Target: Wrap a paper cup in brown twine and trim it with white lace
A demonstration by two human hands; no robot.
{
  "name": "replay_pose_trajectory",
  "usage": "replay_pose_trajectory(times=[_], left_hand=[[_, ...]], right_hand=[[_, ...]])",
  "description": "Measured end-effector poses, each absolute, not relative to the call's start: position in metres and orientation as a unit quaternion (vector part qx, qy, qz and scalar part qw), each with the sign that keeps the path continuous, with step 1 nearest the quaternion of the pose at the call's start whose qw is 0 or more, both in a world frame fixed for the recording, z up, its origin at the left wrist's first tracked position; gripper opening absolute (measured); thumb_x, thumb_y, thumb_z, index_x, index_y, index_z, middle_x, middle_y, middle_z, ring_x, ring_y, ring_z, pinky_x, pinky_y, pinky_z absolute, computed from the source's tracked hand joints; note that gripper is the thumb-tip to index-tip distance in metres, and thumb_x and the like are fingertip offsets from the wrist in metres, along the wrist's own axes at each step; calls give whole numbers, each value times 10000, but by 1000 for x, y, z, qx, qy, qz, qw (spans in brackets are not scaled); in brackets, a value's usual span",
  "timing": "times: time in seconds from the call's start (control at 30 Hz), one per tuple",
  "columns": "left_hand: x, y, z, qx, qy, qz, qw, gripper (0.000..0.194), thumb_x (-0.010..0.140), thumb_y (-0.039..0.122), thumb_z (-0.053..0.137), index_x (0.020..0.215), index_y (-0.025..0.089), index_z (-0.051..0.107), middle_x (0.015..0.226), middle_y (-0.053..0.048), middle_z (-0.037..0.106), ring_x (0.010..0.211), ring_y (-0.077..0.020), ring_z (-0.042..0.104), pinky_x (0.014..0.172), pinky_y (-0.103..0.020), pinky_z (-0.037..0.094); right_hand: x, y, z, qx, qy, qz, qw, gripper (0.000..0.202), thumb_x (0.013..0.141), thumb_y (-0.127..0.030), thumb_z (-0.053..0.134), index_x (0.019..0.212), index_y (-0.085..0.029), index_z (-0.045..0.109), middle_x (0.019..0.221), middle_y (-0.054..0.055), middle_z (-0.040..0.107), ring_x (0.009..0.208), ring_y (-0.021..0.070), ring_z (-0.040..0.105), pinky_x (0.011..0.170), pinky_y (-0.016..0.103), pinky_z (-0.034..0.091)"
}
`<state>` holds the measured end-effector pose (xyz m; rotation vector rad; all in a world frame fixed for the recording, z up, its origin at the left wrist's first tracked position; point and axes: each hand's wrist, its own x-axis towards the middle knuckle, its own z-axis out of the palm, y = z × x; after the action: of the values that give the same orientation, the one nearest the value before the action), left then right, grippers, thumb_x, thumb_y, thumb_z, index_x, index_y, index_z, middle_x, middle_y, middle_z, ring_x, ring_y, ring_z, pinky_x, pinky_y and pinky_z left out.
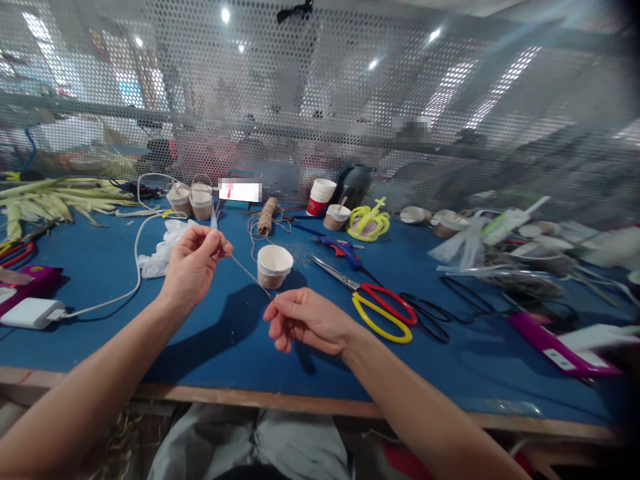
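A thin strand of string (250, 275) is stretched between my two hands above the blue table. My left hand (200, 260) pinches its upper left end between thumb and fingertips. My right hand (305, 320) is closed on the lower right end, thumb against forefinger. Just behind the string stands a small cup (275, 267) with a white rim and a brown wrapped lower part; neither hand appears to hold it. Beyond the cup lies a roll of brown twine (268, 217), with loose loops trailing from it toward the cup.
Scissors (360, 290) and a blue glue gun (340, 252) lie right of the cup. White cloth (165, 250) and a charger (35, 313) with its cable are on the left. Behind stand more cups (201, 201) and a yellow woven piece (369, 221). Plastic bags clutter the right.
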<state>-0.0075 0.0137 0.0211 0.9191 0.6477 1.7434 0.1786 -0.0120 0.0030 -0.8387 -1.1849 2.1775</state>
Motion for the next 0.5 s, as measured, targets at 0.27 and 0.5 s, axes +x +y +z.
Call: replay_pose_trajectory(times=[0.27,0.5], left_hand=[[-13,18,20,375,259,729,511,171,708,131,674,635,160,523,575,38,590,538,-77,589,553,-185,474],[-13,17,20,373,262,720,523,176,705,132,681,641,155,519,581,30,590,541,-76,590,551,-174,472]], right_hand=[[181,-8,-1,-305,-415,810,281,297,653,-386,747,689,-104,664,554,0,676,458,85,626,425,166,484],[183,-6,0,-302,-405,818,275,281,656,-364,751,688,-100,663,554,3,677,455,83,624,414,159,483]])
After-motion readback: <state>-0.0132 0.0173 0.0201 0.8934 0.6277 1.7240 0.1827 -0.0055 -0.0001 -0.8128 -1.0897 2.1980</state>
